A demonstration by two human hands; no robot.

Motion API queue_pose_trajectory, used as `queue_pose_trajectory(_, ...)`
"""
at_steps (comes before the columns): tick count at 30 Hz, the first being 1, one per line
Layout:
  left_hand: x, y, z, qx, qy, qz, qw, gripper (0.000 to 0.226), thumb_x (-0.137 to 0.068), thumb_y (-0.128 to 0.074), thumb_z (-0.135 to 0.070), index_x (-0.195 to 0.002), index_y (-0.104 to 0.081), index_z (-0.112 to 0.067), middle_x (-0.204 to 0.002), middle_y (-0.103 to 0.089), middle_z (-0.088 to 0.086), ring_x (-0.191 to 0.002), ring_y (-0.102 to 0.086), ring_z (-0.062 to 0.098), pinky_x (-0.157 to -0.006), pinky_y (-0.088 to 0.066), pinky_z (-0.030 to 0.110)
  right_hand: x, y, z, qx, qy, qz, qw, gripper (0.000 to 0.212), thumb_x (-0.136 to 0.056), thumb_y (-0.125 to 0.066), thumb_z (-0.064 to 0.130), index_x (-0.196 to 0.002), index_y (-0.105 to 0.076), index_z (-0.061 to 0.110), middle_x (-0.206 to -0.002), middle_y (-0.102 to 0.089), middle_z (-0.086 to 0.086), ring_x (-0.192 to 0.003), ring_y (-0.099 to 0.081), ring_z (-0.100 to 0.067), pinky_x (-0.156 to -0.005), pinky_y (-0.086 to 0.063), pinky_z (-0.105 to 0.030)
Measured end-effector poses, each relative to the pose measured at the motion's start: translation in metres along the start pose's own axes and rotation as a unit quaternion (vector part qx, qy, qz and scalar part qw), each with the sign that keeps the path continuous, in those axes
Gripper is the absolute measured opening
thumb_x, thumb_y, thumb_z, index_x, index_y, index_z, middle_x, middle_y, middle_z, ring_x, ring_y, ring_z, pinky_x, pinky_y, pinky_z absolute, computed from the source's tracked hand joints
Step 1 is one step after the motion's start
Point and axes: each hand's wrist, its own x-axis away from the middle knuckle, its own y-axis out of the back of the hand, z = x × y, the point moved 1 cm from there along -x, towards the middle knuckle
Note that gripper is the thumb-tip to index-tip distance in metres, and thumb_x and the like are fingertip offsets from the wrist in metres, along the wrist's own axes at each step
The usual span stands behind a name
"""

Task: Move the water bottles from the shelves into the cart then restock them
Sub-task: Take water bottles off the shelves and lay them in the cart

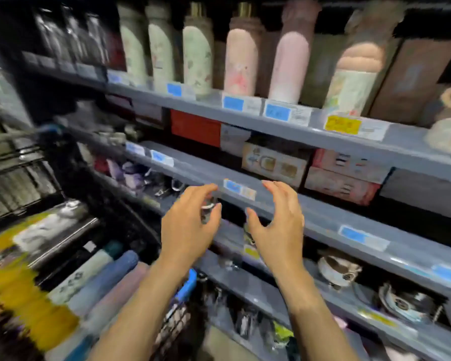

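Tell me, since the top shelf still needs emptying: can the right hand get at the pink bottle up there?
Probably yes. The right hand is empty and open, and the pink bottle stands at the shelf's front edge with nothing before it; it only has to rise.

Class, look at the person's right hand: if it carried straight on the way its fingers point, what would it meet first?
Probably the front edge of the grey shelf just beyond the right hand, near its blue price label; blur leaves depth uncertain.

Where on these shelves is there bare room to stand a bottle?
The clearest gap is on the middle shelf, left of the beige box and under the red box. The top shelf is packed with bottles. Both hands, left and right, are empty.
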Motion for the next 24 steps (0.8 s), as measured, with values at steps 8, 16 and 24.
queue_pose_trajectory(8,0.098,0.183,0.149,-0.106,0.189,0.097,0.971,0.040,-0.083,-0.047,-0.041,-0.115,-0.061,-0.022,-0.113,-0.062,0.000,-0.101,-0.060,0.024,-0.081,-0.049,0.036,0.124,-0.164,0.141,-0.092,-0.036,0.189,0.977,0.050,-0.077,-0.075,0.013,-0.124,-0.057,0.013,-0.123,-0.054,-0.008,-0.118,-0.049,-0.025,-0.097,-0.040,-0.033)
queue_pose_trajectory(16,0.154,0.260,0.259,-0.143,0.288,0.108,0.941,0.034,-0.086,-0.056,-0.042,-0.116,-0.060,-0.026,-0.110,-0.063,-0.006,-0.101,-0.060,0.016,-0.083,-0.050,0.037,0.173,-0.265,0.197,-0.126,-0.117,0.344,0.923,0.058,-0.087,-0.069,0.025,-0.138,-0.042,0.016,-0.140,-0.039,-0.006,-0.128,-0.040,-0.024,-0.094,-0.037,-0.031)
queue_pose_trajectory(24,0.139,0.262,0.322,-0.135,0.311,0.145,0.929,0.037,-0.085,-0.058,-0.042,-0.118,-0.059,-0.024,-0.113,-0.061,-0.004,-0.101,-0.060,0.016,-0.083,-0.051,0.038,0.166,-0.334,0.178,-0.124,-0.169,0.406,0.889,0.059,-0.083,-0.074,0.023,-0.134,-0.045,0.015,-0.136,-0.042,-0.008,-0.117,-0.043,-0.017,-0.088,-0.033,-0.021)
